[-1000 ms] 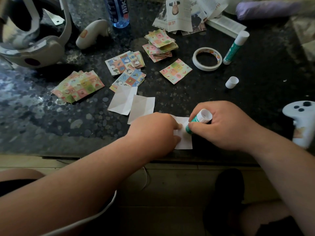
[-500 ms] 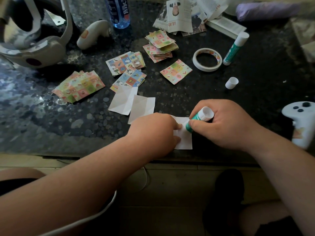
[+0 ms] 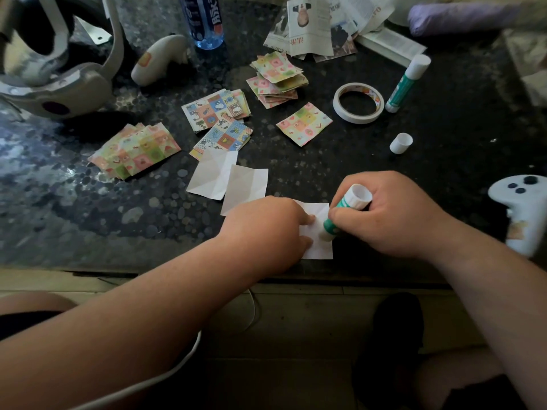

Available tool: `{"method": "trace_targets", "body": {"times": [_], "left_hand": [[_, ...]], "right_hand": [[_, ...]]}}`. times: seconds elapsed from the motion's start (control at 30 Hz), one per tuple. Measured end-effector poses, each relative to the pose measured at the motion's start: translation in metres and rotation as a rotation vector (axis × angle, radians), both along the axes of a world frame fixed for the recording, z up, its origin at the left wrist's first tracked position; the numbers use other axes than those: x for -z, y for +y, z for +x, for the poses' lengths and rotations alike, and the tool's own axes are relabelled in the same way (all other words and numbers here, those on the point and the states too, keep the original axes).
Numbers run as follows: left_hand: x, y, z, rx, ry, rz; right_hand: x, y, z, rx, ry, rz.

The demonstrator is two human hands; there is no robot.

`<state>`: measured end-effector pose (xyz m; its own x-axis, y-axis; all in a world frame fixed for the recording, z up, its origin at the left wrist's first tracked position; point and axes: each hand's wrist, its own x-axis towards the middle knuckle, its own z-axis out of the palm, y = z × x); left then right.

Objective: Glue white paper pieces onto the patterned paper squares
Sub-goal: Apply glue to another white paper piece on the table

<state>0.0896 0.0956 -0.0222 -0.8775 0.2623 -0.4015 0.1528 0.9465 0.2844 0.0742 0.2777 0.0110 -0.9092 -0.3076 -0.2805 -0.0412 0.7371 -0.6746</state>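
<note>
My left hand point(image 3: 266, 229) presses a white paper piece point(image 3: 320, 247) flat near the table's front edge. My right hand point(image 3: 393, 214) grips a green and white glue stick point(image 3: 344, 208), tilted, with its tip down on that paper. Two more white pieces point(image 3: 231, 182) lie just beyond my left hand. Patterned paper squares lie farther back: a pastel pile point(image 3: 136, 149) at left, blue cartoon squares point(image 3: 219, 119) in the middle, a stack point(image 3: 278, 78) behind and a single square point(image 3: 305, 124) to the right.
A roll of tape point(image 3: 358, 102), a second capped glue stick point(image 3: 407, 82) and a loose white cap point(image 3: 401, 142) lie at the right. A headset point(image 3: 53, 84), two white controllers point(image 3: 157, 59) point(image 3: 524, 208), a bottle point(image 3: 205, 20) and printed paper scraps point(image 3: 313, 28) ring the dark table.
The glue stick's tip has slid down the white paper toward me, and the stick stands more tilted. My left hand stays pressed on the paper.
</note>
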Motion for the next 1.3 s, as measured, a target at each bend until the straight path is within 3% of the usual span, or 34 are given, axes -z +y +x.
{"method": "trace_targets", "body": {"times": [0.17,0.33,0.57,0.7,0.93,1.17,1.3], "left_hand": [[0.002,0.0,0.001,-0.005,0.017,0.001],[0.007,-0.001,0.003,0.012,0.084,0.026],[0.014,-0.002,-0.001,0.042,0.245,0.12],[0.013,0.001,-0.006,-0.008,0.205,0.188],[0.005,0.006,-0.02,-0.074,0.067,0.12],[0.002,0.006,-0.015,-0.186,0.064,0.177],[-0.001,0.004,-0.002,-0.152,0.097,0.103]], "right_hand": [[0.003,0.0,0.002,0.003,0.029,0.01],[0.002,0.0,0.001,-0.078,-0.095,0.07],[-0.01,0.017,-0.008,0.083,0.024,-0.096],[-0.007,0.024,-0.011,0.168,0.091,-0.14],[-0.005,0.031,-0.011,0.163,0.116,-0.131],[-0.002,0.033,-0.012,0.196,0.104,-0.163],[-0.001,0.032,-0.011,0.197,0.1,-0.172]]}}
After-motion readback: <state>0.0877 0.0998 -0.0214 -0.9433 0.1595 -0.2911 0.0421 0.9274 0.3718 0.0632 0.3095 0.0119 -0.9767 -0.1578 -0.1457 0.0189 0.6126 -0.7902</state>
